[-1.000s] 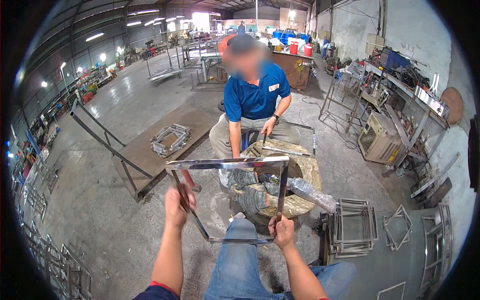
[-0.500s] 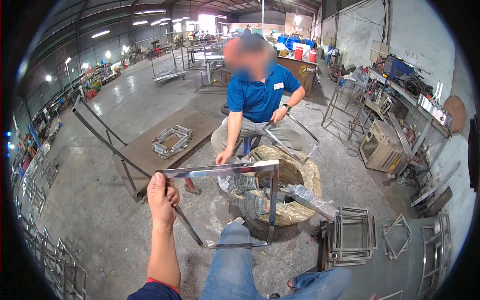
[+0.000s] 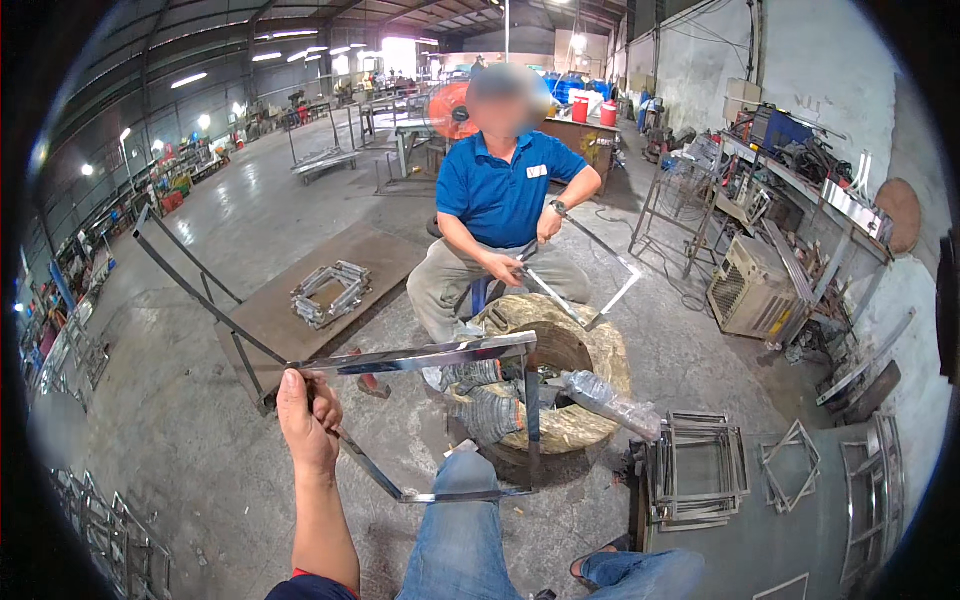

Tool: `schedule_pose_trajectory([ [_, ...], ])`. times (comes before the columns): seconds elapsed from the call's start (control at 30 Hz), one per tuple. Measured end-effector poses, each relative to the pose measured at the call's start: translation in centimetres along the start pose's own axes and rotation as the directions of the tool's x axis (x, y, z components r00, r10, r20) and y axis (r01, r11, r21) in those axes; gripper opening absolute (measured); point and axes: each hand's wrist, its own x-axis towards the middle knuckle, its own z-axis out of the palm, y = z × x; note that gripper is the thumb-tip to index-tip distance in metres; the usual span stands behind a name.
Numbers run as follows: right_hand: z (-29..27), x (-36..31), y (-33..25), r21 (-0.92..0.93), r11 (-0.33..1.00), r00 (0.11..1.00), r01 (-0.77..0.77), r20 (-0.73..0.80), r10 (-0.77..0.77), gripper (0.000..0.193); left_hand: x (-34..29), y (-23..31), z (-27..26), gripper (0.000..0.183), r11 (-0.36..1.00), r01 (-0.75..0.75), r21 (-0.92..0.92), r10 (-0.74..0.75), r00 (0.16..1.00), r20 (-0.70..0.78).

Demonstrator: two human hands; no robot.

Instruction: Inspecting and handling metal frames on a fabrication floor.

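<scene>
Metal frame up in your left grip, right hand out of view

Your left grip (image 3: pixel 310 425) pinches the metal frame (image 3: pixel 430 355) at its upper left corner, thumb up, fingers curled round the bar. Can't tell your right grip's state. Frame's in the air, open middle facing you; lower bar crosses in front of your knee (image 3: pixel 455 545), contact unclear.

To your right, a stack of frames (image 3: pixel 673 465) sits on a grey surface (image 3: pixel 740 555).

Past your frame: round drum (image 3: pixel 608 345), hole in its top. Grey knit gloves (image 3: pixel 490 417) at its near left side, clear-wrapped bundle (image 3: pixel 612 400) across the right, one end overhanging.

Left of the drum, a low brown platform (image 3: pixel 390 240) carries a ring-shaped pile of frames (image 3: pixel 350 303).

Across the drum, a co-worker (image 3: pixel 505 190) in a blue shirt sits facing you, both hands on another frame (image 3: pixel 555 297), its low corner by the drum top; can't tell if they touch.

Farther right, beige louvred unit (image 3: pixel 748 290) on the floor. Behind the co-worker, orange fan (image 3: pixel 448 110); red jugs (image 3: pixel 580 112) on a far surface.
</scene>
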Motion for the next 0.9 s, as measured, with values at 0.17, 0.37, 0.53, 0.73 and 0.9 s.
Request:
schedule_pose_trajectory([
  [0.17, 0.8, -0.1, 0.8, 0.041, 0.999, 1.000, -0.022, 0.004, 0.022, 0.057, -0.2, -0.3, 0.0, 0.039, 1.000, -0.020, 0.024, 0.021, 0.999, -0.049],
  [0.37, 2.5, -1.7, 1.9, 0.096, 0.993, 0.998, -0.070, 0.013, 0.069, 0.053, -0.5, 0.0, 0.4, 0.039, 0.999, -0.037, 0.029, 0.036, 0.999, 0.013],
  [0.53, 4.1, -1.9, 3.9, 0.140, 0.981, 0.991, -0.134, 0.013, 0.133, 0.049, 0.1, 0.0, 0.9, 0.040, 0.998, -0.044, 0.054, 0.045, 0.999, -0.025],
  [0.73, 8.6, -8.9, 18.5, 0.092, 0.947, 0.951, -0.307, -0.015, 0.310, 0.045, 1.1, 0.1, 0.0, 0.036, 0.967, -0.002, 0.254, 0.037, 0.991, -0.132],
  [0.9, 15.7, -16.8, 25.8, -0.170, 0.942, 0.949, -0.289, 0.079, 0.305, 0.041, 1.1, 1.3, 1.8, 0.065, 0.767, -0.035, 0.640, -0.064, 0.989, 0.130],
])
